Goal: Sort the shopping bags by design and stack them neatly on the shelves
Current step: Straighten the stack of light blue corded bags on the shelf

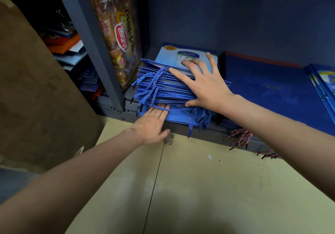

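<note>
Shopping bags (163, 86) in light blue with twisted cord handles lie flat in 1 stack on the shelf (208, 131), under both hands. The right hand (203, 85) presses on top, fingers spread and straight, gripping nothing; the left hand (154, 121) pushes flat-fingered against the near edge below it. Right of that hand, dark blue bags (272, 88) already sit sorted. Squaring remains. Left of the grip, a snack packet (119, 39) bears a red logo, unreadable.

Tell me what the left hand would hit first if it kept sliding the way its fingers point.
Likely the blue rope handles of the bag stack; the left hand lies flat, fingertips already at them.
</note>
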